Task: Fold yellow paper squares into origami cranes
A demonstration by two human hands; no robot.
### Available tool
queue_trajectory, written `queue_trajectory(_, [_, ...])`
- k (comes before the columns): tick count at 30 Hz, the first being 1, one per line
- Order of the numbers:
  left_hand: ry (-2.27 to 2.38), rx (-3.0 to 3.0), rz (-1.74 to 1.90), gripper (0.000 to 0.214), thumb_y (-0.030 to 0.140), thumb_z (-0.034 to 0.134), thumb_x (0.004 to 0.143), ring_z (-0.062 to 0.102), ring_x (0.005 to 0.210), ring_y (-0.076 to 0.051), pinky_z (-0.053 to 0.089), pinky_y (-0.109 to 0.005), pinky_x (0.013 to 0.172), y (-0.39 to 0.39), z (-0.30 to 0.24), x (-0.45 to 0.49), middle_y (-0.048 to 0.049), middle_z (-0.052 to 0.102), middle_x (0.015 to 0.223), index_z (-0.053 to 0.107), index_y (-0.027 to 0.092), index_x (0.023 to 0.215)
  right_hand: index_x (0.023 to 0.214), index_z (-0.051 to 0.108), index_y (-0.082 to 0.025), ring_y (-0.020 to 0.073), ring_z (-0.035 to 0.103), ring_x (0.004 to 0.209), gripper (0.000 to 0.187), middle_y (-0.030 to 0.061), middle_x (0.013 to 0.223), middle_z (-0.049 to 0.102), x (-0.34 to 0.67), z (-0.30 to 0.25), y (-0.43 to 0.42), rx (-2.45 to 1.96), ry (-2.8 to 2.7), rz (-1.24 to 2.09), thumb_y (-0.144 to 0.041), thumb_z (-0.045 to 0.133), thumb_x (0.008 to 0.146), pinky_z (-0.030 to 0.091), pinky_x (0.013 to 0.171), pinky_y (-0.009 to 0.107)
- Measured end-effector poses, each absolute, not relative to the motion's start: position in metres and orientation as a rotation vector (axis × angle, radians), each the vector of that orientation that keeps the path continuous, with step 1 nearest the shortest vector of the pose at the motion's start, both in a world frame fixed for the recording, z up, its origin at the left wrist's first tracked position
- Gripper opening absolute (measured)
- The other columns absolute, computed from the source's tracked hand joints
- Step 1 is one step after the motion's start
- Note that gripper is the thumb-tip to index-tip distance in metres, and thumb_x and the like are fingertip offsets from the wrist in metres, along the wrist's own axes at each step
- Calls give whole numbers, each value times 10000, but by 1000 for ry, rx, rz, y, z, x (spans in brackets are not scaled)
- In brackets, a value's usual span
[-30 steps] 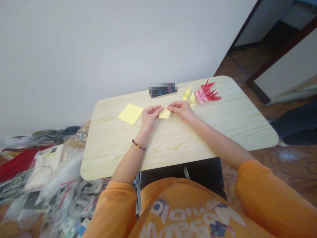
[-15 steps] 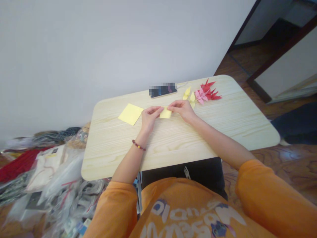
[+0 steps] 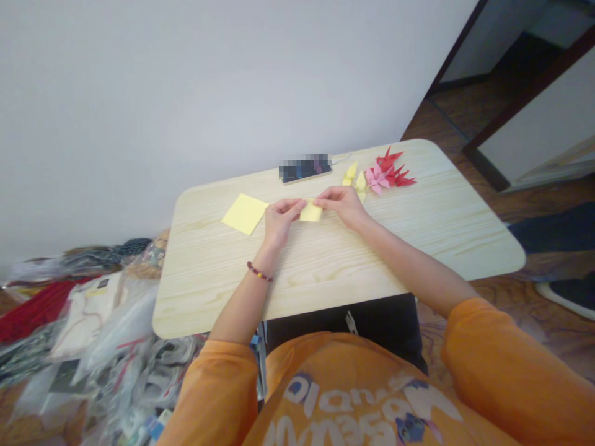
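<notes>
The person's left hand (image 3: pixel 279 218) and right hand (image 3: pixel 341 207) meet above the middle of the pale wood-grain tabletop (image 3: pixel 325 279), nearer its far edge than its near edge. Their fingers (image 3: pixel 290 207) pinch a small folded piece of pale yellow paper (image 3: pixel 310 212) from either side, holding it at the tabletop or just above it; the contact underneath is hidden. Just left of the left hand lies a square sheet of pale yellow paper (image 3: pixel 245 214), set at an angle. Beyond the right hand, toward the far edge, sit folded yellow paper cranes (image 3: pixel 356 176), a pink paper crane (image 3: pixel 376 181) and red paper cranes (image 3: pixel 390 168), close together. A smartphone (image 3: pixel 304 169), its screen blurred, lies flat near the far edge. A broad stretch of bare wood runs between the wrists and the rounded near edge, and more spreads toward the right corner. Clear plastic bags (image 3: pixel 111 334) are heaped on the floor beyond the left edge.
</notes>
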State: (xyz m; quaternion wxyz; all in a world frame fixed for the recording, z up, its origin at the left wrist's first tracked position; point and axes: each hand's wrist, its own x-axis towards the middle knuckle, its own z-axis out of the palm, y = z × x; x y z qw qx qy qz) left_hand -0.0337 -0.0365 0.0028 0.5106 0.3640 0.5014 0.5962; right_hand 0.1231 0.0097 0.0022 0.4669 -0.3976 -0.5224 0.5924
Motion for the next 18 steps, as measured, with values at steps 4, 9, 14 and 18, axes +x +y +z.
queue_trajectory(4, [1215, 880, 1420, 359, 415, 844, 518, 636, 627, -127, 504, -253, 637, -36, 3, -34, -49, 719, 718, 728, 149, 730, 621, 678, -171, 118, 566, 586, 327, 8, 625, 665, 124, 1, 10, -990, -1303, 1437, -401, 854, 467, 470, 607, 276])
queue_trajectory(9, [1256, 951, 1409, 348, 422, 828, 549, 630, 624, -126, 502, -243, 622, -37, 4, -35, -45, 712, 708, 724, 149, 739, 617, 669, -168, 127, 574, 596, 337, 14, 630, 664, 124, 4, 9, -1001, -1319, 1444, -405, 852, 462, 473, 612, 284])
queue_trajectory(14, [1348, 1162, 1404, 295, 410, 803, 594, 601, 586, -118, 491, -234, 593, -38, 4, -35, -38, 690, 670, 713, 149, 697, 607, 669, -166, 128, 567, 592, 331, 16, 620, 654, 126, 6, 9, -1023, -1382, 1422, -399, 853, 461, 461, 605, 283])
queue_trajectory(18, [1296, 1047, 1437, 301, 403, 816, 570, 608, 592, -122, 503, -246, 606, -38, 2, -33, -31, 685, 663, 703, 148, 683, 629, 671, -167, 127, 577, 617, 345, 12, 639, 662, 125, 4, 10, -1014, -1319, 1496, -408, 853, 462, 472, 628, 275])
